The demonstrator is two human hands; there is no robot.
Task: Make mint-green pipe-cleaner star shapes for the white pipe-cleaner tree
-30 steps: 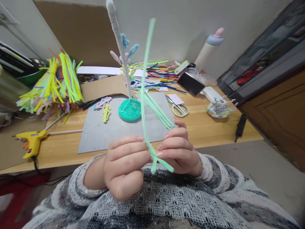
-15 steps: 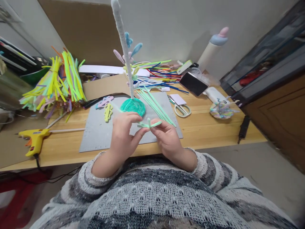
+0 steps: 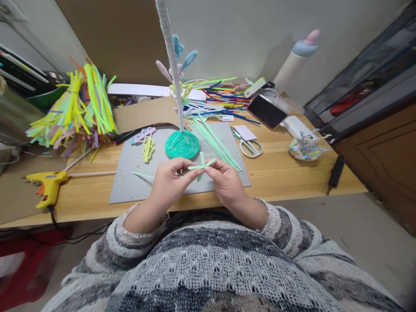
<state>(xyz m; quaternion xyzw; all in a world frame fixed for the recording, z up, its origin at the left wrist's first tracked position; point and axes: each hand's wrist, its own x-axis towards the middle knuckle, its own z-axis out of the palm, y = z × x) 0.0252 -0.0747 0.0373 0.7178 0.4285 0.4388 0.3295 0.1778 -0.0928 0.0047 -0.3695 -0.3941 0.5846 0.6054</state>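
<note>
Near the front edge of the mat, left hand and right hand pinch a crosswise green pipe cleaner, tail leftward.

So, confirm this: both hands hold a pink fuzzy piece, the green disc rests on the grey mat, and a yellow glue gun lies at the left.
Not quite: the fuzzy piece that the left hand and right hand hold is light green, not pink, as the head view shows. The green disc, grey mat and yellow glue gun are as you say.
</note>
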